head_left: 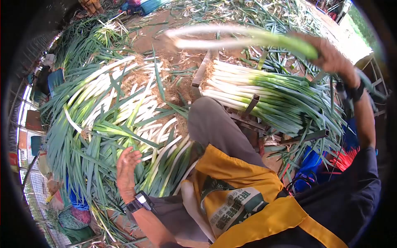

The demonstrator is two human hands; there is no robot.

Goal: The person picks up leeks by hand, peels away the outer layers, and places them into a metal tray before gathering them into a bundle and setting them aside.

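Observation:
My right hand [331,56], raised at the upper right, grips a couple of long green onions [269,38]. Their white ends point left and are blurred by motion. Below them, a thick stack of green onions [264,89] lies in a metal rack [250,106], white ends to the left and leaves to the right. My left hand [127,171] is held out with fingers apart and nothing in it, over the leaves of a big loose pile of green onions [118,107]. Roots of that pile face right, near my knee.
Cut leaves [244,14] litter the floor at the back. Red strands [346,159] and a blue bundle [311,163] lie at the right beside me. Purple and green netting [76,219] sits at the lower left, near a mesh fence [35,186]. Part of another person [92,5] shows at the top left.

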